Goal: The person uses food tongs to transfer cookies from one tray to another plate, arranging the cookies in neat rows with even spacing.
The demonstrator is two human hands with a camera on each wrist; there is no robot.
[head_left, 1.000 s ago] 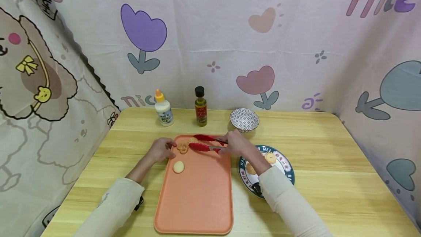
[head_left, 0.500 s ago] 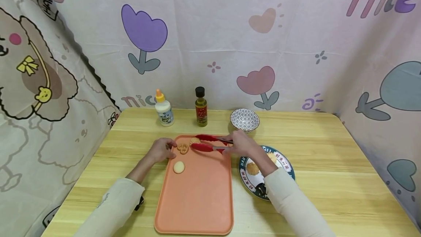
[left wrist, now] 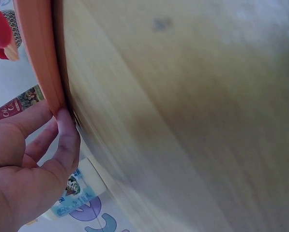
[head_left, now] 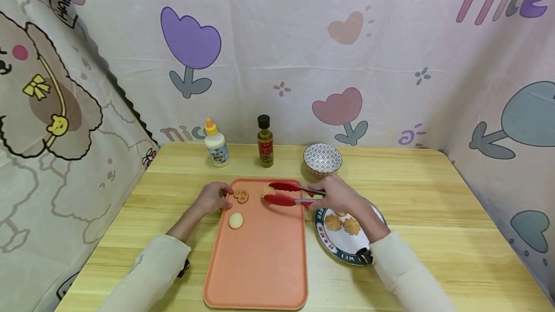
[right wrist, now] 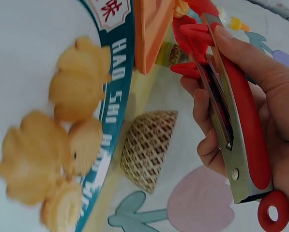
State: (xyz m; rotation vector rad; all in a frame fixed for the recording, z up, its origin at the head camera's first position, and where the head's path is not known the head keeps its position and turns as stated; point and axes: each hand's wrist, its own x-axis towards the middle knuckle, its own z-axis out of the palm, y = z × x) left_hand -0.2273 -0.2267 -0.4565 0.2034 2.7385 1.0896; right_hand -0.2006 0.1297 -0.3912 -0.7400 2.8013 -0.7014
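Note:
My left hand (head_left: 211, 197) pinches the rim of the orange tray (head_left: 262, 264) near its far left corner; in the left wrist view, thumb and fingers (left wrist: 67, 145) meet at that rim. My right hand (head_left: 337, 193) grips red-tipped tongs (head_left: 282, 200). A round swirled cookie (head_left: 267, 190) sits between the tong tips, over the far end of the tray. Left of it on the tray lie a pretzel-shaped cookie (head_left: 241, 196) and a pale round cookie (head_left: 236, 221). In the right wrist view the tongs' handle (right wrist: 246, 130) lies against the palm.
A plate with a dark lettered rim (head_left: 331, 248) stands right of the tray, bearing several cookies (head_left: 351, 226), partly under my right forearm. Along the back are a white bottle with an orange tip (head_left: 218, 149), an oil bottle (head_left: 265, 146) and a patterned bowl (head_left: 322, 159).
The tongs and the swirled cookie between their tips have shifted right across the tray's far end, away from the pretzel-shaped cookie. My left hand has stayed at the rim.

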